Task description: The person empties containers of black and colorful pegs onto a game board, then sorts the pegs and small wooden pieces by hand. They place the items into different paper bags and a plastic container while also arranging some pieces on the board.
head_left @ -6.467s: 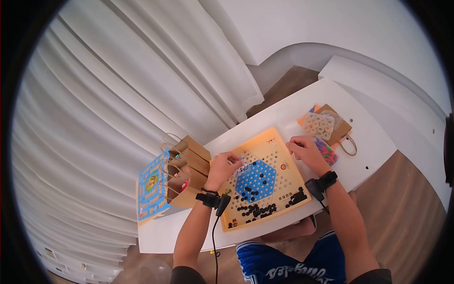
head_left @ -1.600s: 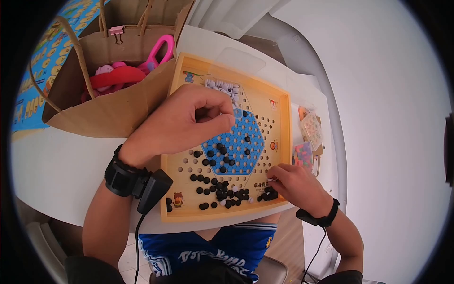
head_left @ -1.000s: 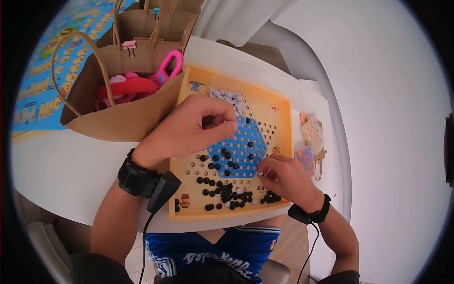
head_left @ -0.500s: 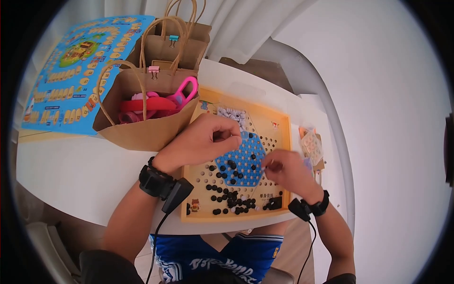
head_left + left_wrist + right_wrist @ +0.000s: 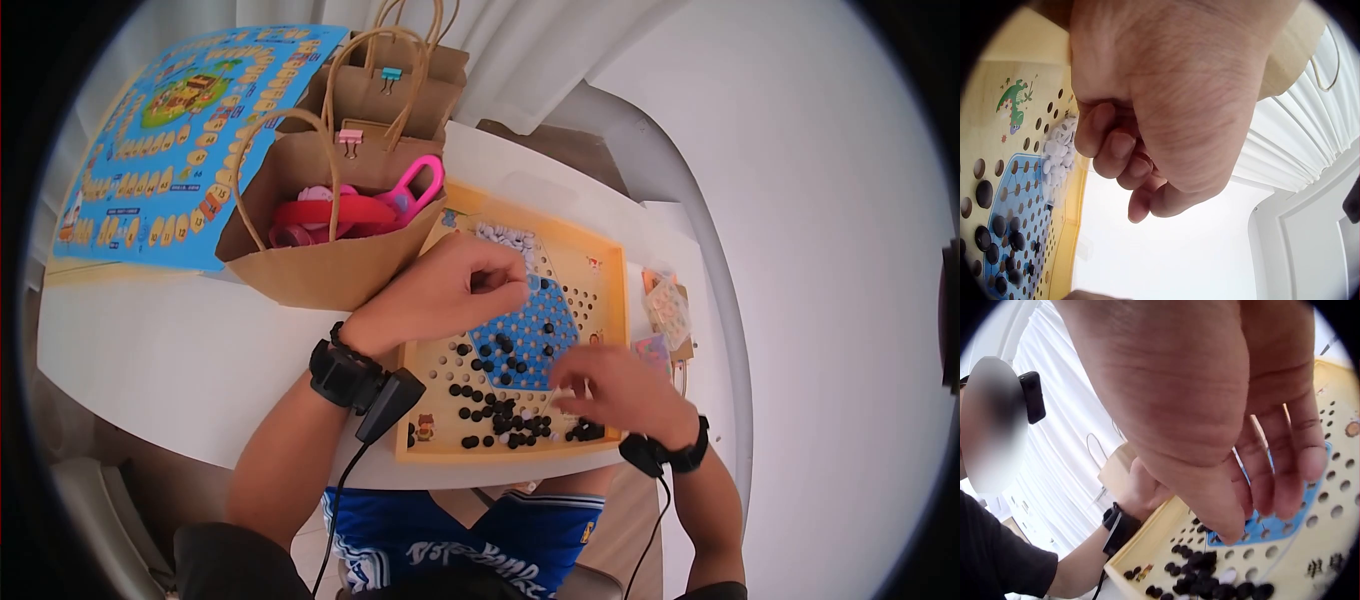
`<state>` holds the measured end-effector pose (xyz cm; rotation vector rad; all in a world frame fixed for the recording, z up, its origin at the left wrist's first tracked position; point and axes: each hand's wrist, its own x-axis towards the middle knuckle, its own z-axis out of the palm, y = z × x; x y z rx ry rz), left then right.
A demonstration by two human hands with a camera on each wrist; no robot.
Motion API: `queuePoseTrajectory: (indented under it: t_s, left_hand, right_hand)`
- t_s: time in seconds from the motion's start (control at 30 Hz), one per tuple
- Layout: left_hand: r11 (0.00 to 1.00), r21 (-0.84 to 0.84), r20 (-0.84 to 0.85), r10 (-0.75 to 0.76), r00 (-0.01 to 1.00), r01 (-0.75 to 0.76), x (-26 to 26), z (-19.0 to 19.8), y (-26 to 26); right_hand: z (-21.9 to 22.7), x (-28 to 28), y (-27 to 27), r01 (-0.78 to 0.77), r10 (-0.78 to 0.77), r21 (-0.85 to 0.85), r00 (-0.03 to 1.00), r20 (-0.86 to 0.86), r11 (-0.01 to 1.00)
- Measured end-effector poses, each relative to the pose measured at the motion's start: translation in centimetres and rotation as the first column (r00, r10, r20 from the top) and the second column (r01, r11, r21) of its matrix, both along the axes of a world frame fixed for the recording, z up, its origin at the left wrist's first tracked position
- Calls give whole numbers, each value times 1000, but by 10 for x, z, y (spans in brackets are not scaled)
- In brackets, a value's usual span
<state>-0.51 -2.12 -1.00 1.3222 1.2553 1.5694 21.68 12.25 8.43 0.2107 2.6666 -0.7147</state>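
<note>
A game board (image 5: 460, 454) with a raised wooden rim, rows of holes and a blue hexagon lies on the table. Its front half carries a cluster of small black pieces (image 5: 515, 427), with a few white ones among them. White pieces (image 5: 508, 237) sit in a clear container at the far corner. Over the board's left side hovers my left hand (image 5: 445, 290), fingers curled and thumb against the index finger; no held thing shows in the left wrist view. My right hand (image 5: 625, 392), fingers loosely extended and apart, hangs above the hexagon's front right edge, hiding part of it.
Brown paper bags (image 5: 345, 275), one with pink and red things inside, stand close to my left forearm. Behind them is a blue printed game sheet (image 5: 140, 165). Right of the board lie a clear box of round pieces (image 5: 668, 308) and colourful small pieces (image 5: 655, 350).
My right hand moved from the board's front right corner to the hexagon's edge. The white piece at its fingertips a second ago no longer shows, and its fingers have loosened. The left hand keeps its pose.
</note>
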Motion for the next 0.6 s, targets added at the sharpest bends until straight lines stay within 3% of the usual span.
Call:
queuePoseTrajectory:
  t_s: [0.13,0.23,0.5,0.6]
  left_hand:
    - [999,41,35,20,999,-21,3,-1,2]
    - [999,29,40,15,999,-16,3,1,1]
    - [999,26,6,28,1000,-28,2,1,2]
    - [999,40,17,30,999,-31,3,-1,2]
  right_hand:
    - [-6,26,-18,57,-60,27,990,130,998]
    - [-16,33,-20,97,-93,-22,988,126,995]
    - [-30,28,-14,9,-9,-3,998,-54,1000]
    - [-21,16,-8,-15,15,18,1000,-9,1000]
